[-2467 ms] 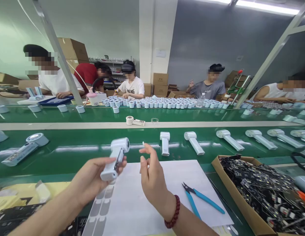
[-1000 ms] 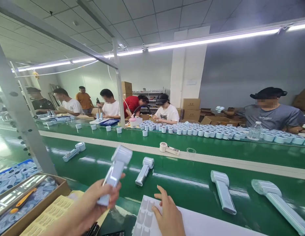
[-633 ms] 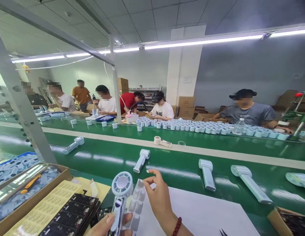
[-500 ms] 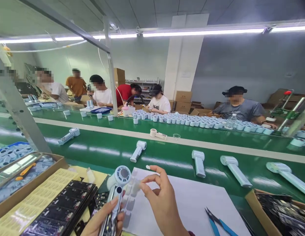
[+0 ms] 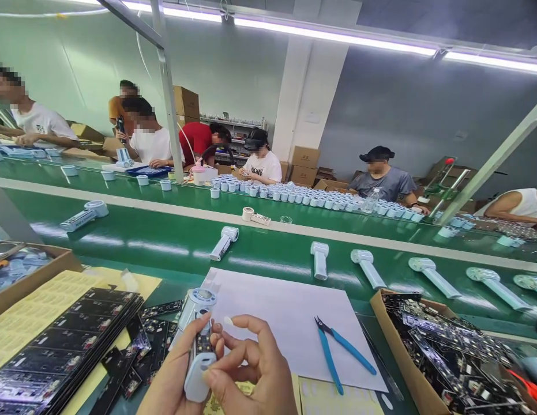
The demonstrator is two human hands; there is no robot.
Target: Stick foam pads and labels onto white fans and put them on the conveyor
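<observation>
A light-blue handheld fan (image 5: pixel 196 377) with its handle open and a circuit board showing is gripped in my left hand (image 5: pixel 171 369). Its round head points away from me and its rounded base faces me. My right hand (image 5: pixel 257 366) is at the base, thumb and a bent finger pressed against its right side; whether a small part lies between them is hidden. A small white oval piece (image 5: pixel 228 320) sits at the tip of my raised right index finger. Under both hands lies a white sheet (image 5: pixel 277 311), with blue-handled nippers (image 5: pixel 333 351) on its right part.
Stacked black circuit boards (image 5: pixel 90 328) lie at left, beside a carton of blue parts (image 5: pixel 30 268). A carton of boards (image 5: pixel 424 351) stands right. Several fans, including one fan (image 5: pixel 320 259), lie on the green conveyor (image 5: pixel 134 242). Co-workers sit beyond it.
My right hand has come down and left to the fan's base. The fan has tilted so its base faces me. The view has shifted right and downward.
</observation>
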